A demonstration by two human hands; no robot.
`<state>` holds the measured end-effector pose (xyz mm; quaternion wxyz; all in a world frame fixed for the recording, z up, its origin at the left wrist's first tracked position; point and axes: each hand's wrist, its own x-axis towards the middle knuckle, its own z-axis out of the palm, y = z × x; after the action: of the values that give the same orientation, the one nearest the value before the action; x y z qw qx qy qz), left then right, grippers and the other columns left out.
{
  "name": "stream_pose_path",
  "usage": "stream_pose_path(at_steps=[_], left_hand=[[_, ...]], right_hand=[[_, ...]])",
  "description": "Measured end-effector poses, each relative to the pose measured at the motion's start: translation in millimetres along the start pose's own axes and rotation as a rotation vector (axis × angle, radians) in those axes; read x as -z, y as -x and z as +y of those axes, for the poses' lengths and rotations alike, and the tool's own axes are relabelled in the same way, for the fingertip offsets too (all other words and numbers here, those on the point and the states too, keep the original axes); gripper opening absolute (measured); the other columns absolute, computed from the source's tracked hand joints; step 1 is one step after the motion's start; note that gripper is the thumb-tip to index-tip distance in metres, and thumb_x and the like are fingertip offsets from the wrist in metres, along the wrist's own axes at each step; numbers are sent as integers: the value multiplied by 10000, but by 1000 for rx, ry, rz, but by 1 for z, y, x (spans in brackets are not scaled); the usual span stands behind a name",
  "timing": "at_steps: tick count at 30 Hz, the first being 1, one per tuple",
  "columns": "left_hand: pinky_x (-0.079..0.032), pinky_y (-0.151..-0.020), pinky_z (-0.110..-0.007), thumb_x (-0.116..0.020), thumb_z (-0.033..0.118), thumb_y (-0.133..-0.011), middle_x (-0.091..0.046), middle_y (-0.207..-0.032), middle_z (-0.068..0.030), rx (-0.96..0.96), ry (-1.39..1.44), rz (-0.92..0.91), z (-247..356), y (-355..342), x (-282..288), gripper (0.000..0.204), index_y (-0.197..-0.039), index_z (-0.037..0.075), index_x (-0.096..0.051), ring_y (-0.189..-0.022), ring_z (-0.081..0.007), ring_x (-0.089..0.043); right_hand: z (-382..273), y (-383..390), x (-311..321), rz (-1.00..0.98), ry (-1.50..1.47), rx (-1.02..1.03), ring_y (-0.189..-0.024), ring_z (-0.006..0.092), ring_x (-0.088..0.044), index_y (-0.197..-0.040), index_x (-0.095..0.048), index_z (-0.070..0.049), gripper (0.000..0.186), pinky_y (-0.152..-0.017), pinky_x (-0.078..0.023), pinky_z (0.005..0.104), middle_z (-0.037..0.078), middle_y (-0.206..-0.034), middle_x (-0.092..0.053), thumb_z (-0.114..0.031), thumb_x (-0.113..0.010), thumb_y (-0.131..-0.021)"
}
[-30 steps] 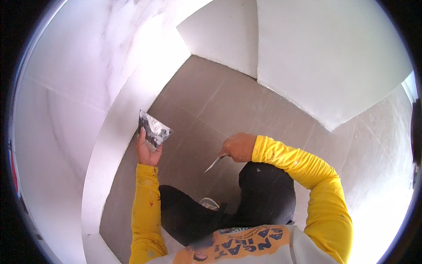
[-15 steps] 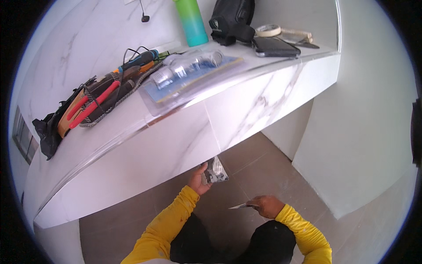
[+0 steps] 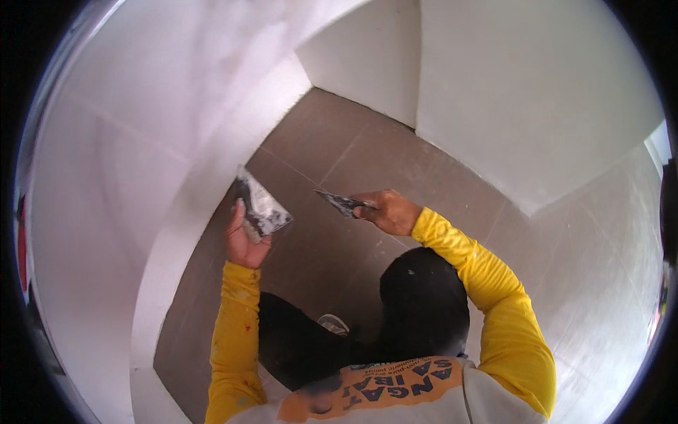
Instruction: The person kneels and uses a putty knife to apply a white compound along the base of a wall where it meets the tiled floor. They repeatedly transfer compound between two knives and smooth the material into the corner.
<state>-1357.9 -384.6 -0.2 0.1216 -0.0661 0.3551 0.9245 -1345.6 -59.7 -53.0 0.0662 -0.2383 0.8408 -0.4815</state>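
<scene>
My left hand (image 3: 246,244) is closed round the near edge of a flat plate with white putty (image 3: 265,205) smeared over its dark and shiny face. The plate's far corner is close to the pale wall panel on the left. My right hand (image 3: 393,212) grips a putty knife (image 3: 335,203), its grey-smeared blade pointing left toward the plate. A gap separates the blade from the plate. The fingers under the plate and most of the knife's handle are hidden.
Brown floor tiles (image 3: 311,134) lie below my hands. A pale marbled panel (image 3: 141,155) rises on the left, and a white wall (image 3: 522,92) stands ahead right. My bent knee (image 3: 424,290) in dark trousers is below my right forearm.
The view has dropped from the cluttered counter top to the space beneath it. Both hands appear higher in the picture, still holding the plate and the knife, and the plate shows more fully.
</scene>
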Motion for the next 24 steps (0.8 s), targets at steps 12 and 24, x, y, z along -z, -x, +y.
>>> stream_pose_path(at_steps=[12, 24], left_hand=[[-611, -726, -328, -561, 261, -974, -687, -1101, -33, -58, -88, 63, 0, -4, 8, 270, -1193, 109, -604, -940, -162, -686], [-532, -877, -353, -616, 189, -929, -678, -1108, -70, 333, -334, -79, 43, -32, -9, 289, -1182, 50, -597, -985, -193, -668]], right_hand=[[3, 18, -7, -360, 231, -62, -1092, 354, -590, -1257, -625, -128, 324, -980, -447, 451, 160, -1199, -635, -150, -535, -947], [-40, 9, 36, 50, 452, 168, -1129, 340, -572, -1218, -641, -137, 397, -987, -450, 449, 138, -1234, -613, -9, -588, -846]])
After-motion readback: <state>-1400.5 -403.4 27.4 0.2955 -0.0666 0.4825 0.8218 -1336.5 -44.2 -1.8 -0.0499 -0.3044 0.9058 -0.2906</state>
